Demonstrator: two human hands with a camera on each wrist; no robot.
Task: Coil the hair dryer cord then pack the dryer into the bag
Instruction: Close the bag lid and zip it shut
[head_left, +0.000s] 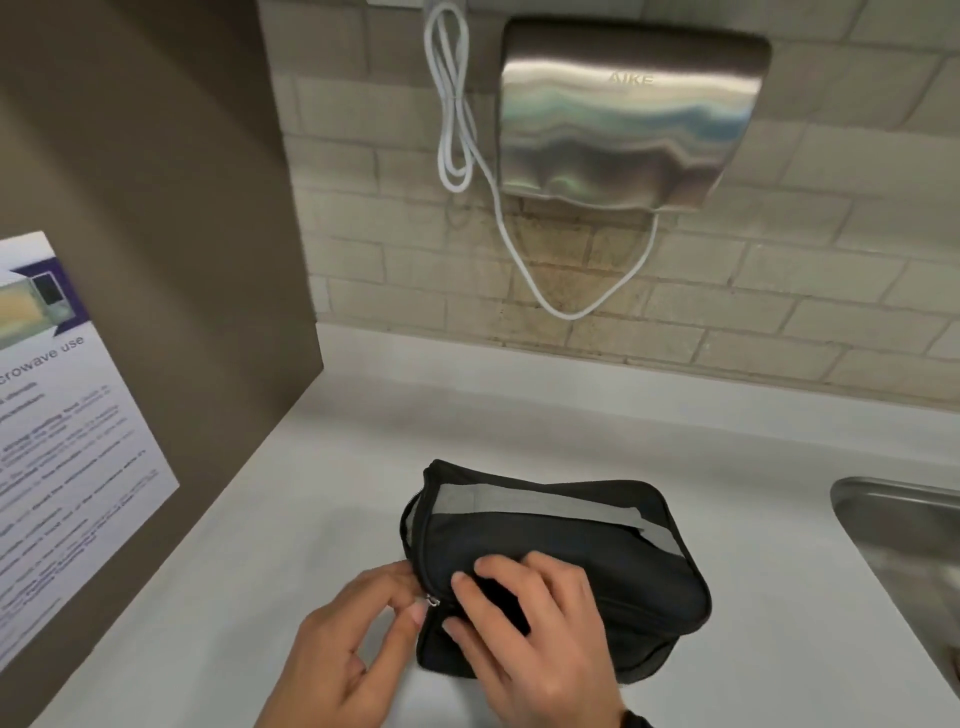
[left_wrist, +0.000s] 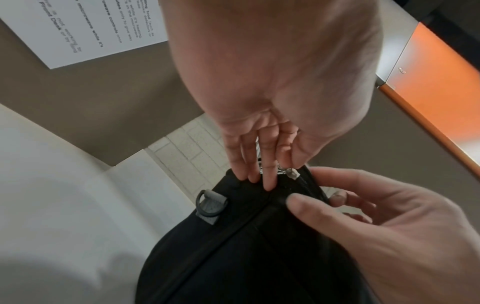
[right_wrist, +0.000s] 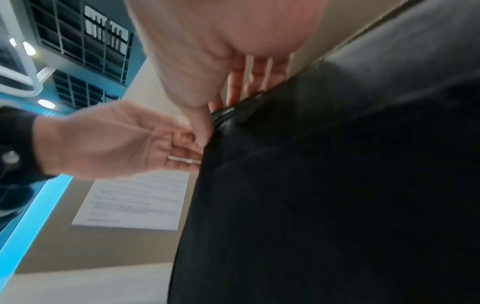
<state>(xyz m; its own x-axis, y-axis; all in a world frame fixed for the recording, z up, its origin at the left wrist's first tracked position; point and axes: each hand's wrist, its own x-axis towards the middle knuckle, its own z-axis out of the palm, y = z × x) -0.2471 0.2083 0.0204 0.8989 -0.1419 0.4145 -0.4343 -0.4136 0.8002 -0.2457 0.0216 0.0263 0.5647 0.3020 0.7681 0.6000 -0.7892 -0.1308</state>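
Note:
A black zip bag (head_left: 597, 561) with a grey strap lies on the white counter (head_left: 519, 415). My left hand (head_left: 418, 605) is at its near left corner and pinches the metal zipper pull (head_left: 431, 601), which also shows in the left wrist view as the zipper pull (left_wrist: 293, 174). My right hand (head_left: 462, 603) holds that same corner of the bag (left_wrist: 233, 257), thumb on the side and fingers curled over the top. The right wrist view shows my right hand (right_wrist: 215, 107) on the bag (right_wrist: 324, 185). No hair dryer or cord of its own is visible.
A steel hand dryer (head_left: 623, 114) with a looped white cord (head_left: 457, 114) hangs on the tiled wall behind. A brown panel (head_left: 182, 260) with a printed notice (head_left: 62, 441) stands at the left. A steel sink (head_left: 904, 519) lies at the right.

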